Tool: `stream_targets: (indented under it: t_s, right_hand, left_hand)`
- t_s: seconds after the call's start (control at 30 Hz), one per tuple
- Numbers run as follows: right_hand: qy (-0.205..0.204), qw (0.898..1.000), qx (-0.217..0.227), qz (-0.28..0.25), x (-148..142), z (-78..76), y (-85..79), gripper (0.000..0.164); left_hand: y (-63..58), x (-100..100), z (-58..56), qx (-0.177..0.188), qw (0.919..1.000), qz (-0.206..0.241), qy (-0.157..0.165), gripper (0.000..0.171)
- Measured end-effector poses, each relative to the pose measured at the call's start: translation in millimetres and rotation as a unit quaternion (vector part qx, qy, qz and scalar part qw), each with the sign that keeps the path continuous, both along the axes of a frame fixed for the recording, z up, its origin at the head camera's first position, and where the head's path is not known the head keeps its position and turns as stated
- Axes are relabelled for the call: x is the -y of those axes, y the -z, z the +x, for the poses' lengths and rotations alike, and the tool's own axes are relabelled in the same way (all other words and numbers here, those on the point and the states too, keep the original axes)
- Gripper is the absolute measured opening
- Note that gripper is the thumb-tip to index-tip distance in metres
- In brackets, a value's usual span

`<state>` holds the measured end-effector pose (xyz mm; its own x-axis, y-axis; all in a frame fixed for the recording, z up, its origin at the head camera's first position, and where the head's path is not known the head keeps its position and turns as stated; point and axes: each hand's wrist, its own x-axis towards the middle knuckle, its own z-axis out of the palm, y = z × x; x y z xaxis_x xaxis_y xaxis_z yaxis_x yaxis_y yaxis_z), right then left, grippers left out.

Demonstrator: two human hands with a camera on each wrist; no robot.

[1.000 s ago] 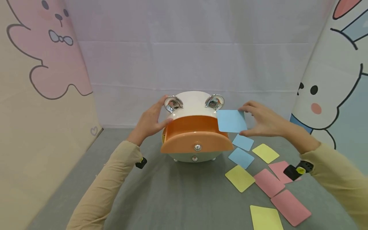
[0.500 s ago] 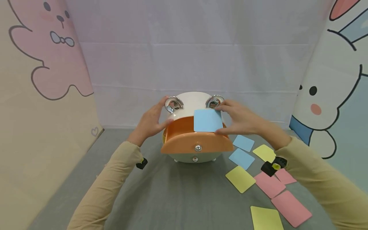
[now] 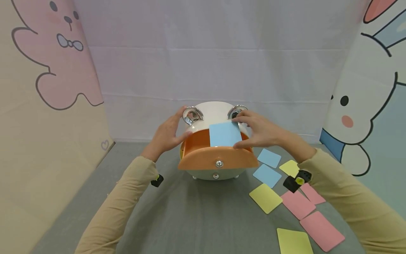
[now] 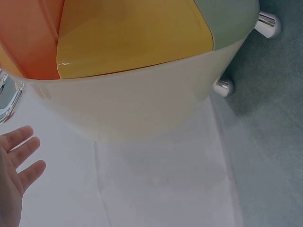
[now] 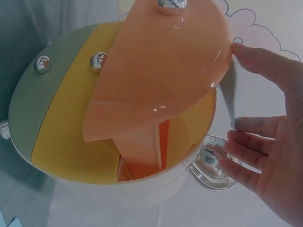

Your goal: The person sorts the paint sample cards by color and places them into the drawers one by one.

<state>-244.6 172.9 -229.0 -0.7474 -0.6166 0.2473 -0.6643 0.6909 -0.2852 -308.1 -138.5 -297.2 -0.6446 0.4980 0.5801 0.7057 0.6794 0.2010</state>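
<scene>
A rounded white storage box (image 3: 214, 113) with chrome ear-like rings stands at the middle of the table. Its orange top drawer (image 3: 198, 158) is pulled out; in the right wrist view, yellow and green drawers (image 5: 52, 109) sit beside it. My right hand (image 3: 263, 130) pinches a blue card (image 3: 223, 134) by its right edge, the card's lower edge at the drawer's opening. In the right wrist view that card shows nearly edge-on. My left hand (image 3: 166, 137) rests at the box's left side with fingers extended; its contact there is hard to judge.
To the right of the box lie two blue cards (image 3: 267, 175), several yellow cards (image 3: 265, 198) and several pink cards (image 3: 321, 231) on the grey cloth (image 3: 190, 215). A white curtain (image 3: 215, 70) hangs behind, with cartoon-printed panels on both sides.
My right hand has carried the blue card leftward from beside the box to over the open drawer, then tilted and lowered it slightly. My left hand has stayed in place.
</scene>
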Motion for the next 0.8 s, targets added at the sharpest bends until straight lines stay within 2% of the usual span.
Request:
stream_targets:
  t_s: [0.57,0.8]
  right_hand:
    - [-0.014,1.000,0.002,-0.016,-1.7,0.0,4.1,0.067]
    - [-0.013,0.999,0.019,-0.039,-9.8,-0.2,4.4,0.065]
  left_hand:
    - [0.3,-0.2,0.3,0.001,1.0000,0.003,-0.005,0.079]
    - [-0.6,1.7,0.1,0.003,1.0000,0.002,-0.005,0.079]
